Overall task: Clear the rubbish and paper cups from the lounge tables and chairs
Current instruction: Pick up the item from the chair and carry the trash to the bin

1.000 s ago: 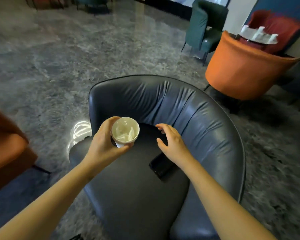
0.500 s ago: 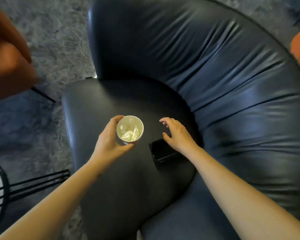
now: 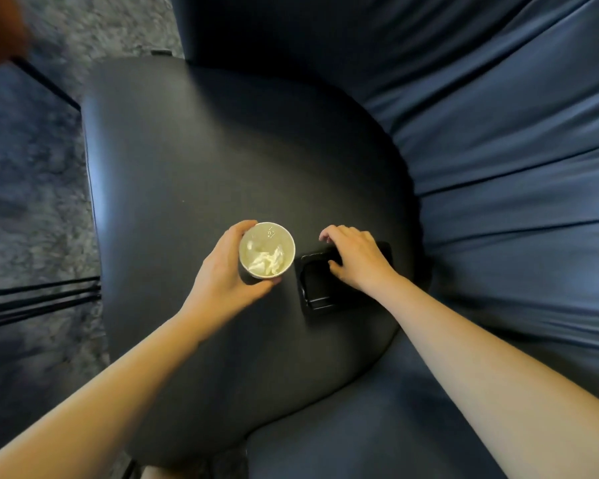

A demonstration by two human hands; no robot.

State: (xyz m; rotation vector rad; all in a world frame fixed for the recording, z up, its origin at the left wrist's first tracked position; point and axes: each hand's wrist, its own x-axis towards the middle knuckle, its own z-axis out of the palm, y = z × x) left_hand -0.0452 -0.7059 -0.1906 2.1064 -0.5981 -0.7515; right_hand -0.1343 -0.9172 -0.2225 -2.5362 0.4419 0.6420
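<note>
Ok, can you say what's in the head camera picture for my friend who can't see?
A left hand holds a white paper cup with crumpled tissue inside, above a dark chair seat. The right hand is on a flat black object lying on the seat.

A white paper cup (image 3: 267, 250) is held upright over the middle of the dark chair seat (image 3: 187, 150), gripped round its side by the left hand (image 3: 222, 281), with crumpled white tissue (image 3: 267, 263) in its bottom. Just right of the cup, a shallow black rectangular tray (image 3: 317, 286) lies flat on the seat, its far end under the curled fingers of the right hand (image 3: 357, 261).
</note>
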